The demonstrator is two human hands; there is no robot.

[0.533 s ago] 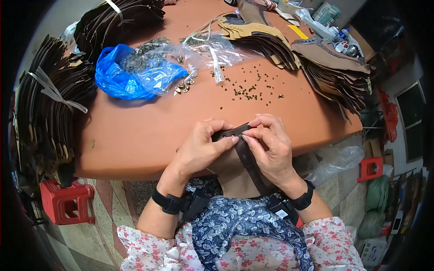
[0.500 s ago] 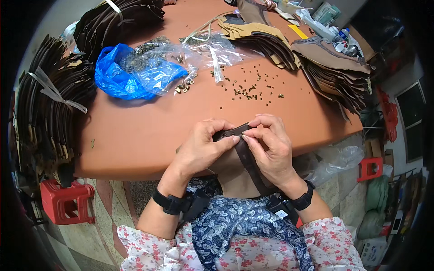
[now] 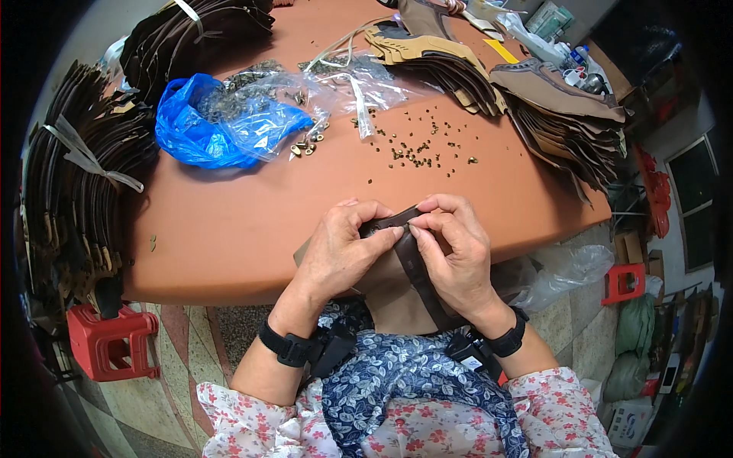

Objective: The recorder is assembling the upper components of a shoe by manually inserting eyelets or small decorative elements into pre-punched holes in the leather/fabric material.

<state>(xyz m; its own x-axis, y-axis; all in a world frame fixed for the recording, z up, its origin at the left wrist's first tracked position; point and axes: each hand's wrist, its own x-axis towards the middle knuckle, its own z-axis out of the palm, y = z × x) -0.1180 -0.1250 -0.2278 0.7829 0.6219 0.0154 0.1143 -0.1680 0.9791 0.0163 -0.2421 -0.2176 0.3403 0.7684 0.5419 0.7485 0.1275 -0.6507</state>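
A brown shoe upper (image 3: 391,299) with dark edge strips hangs over the table's front edge and down to my apron. My left hand (image 3: 341,248) grips its dark top strip from the left, thumb pressed on it. From the right, my right hand (image 3: 463,258) pinches the same strip, thumb and forefinger almost meeting my left thumb. Any small part between those fingertips is too hidden to make out. Small brass-coloured metal fittings (image 3: 418,159) lie scattered on the table beyond my hands.
Stacks of uppers lie at the right (image 3: 561,114) and far middle (image 3: 435,65); tied dark bundles stand at the left (image 3: 95,164) and far left (image 3: 197,46). A blue plastic bag (image 3: 202,137) and clear bags sit on the orange-brown table (image 3: 229,221). Red stools (image 3: 114,340) flank it.
Both hands keep their hold on the upper, with only a slight shift of the fingertips at the strip. The whole view has moved very slightly.
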